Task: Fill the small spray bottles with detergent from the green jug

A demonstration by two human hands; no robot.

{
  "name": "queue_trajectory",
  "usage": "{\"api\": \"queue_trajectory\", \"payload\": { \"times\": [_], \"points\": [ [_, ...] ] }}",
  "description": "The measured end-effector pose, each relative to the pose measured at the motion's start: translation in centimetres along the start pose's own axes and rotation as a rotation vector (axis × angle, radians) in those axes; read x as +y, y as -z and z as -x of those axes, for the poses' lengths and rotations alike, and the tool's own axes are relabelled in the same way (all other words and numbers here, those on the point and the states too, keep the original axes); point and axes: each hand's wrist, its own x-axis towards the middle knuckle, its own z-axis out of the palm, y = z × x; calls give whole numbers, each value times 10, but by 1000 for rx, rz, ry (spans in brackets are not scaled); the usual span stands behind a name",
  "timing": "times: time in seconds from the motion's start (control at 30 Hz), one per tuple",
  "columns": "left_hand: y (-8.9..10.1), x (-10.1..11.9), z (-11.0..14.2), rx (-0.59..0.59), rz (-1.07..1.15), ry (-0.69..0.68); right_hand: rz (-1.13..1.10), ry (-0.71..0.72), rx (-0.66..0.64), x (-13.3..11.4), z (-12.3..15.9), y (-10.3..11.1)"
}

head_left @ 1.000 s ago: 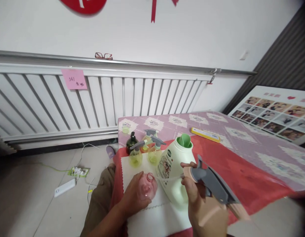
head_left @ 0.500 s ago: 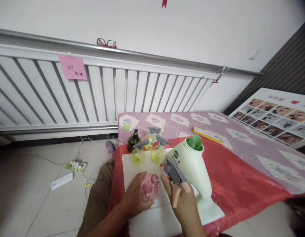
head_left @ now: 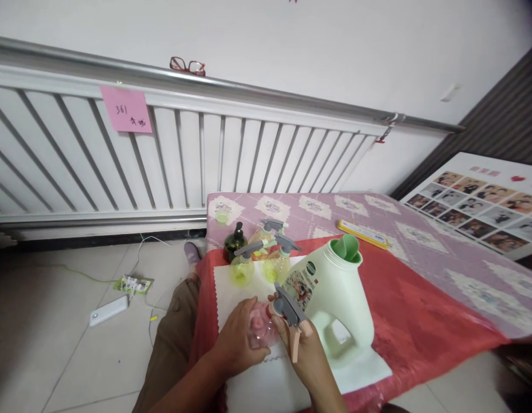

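My left hand (head_left: 237, 344) is wrapped round a small clear pink spray bottle (head_left: 259, 328) that stands on a white cloth (head_left: 266, 384). My right hand (head_left: 301, 351) grips a grey spray head with a pink trigger (head_left: 290, 312) and holds it down on the bottle's neck. Just right of both hands stands a big pale-green detergent jug (head_left: 335, 292) with its cap off and a green spout showing.
Behind the hands stand two yellow-green spray bottles (head_left: 242, 268), an orange one (head_left: 264, 234) and a dark green pump bottle (head_left: 234, 242). A yellow flat box (head_left: 364, 234) lies further back on the patterned tablecloth (head_left: 442, 241). A white radiator (head_left: 171, 160) and photo board (head_left: 476, 201) flank the table.
My right hand brought the spray head from up near the camera down onto the pink bottle's neck. The view tilted downward and the jug now stands upright.
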Motion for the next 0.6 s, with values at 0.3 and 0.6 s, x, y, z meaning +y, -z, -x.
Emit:
{"api": "queue_trajectory", "payload": {
  "times": [0.3, 0.6],
  "points": [
    [0, -1, 2, 5, -19, -29, 61, 28, -51, -18, -1, 7],
    [3, 5, -1, -11, -1, 11, 66, 12, -128, -17, -8, 13]
  ]
}}
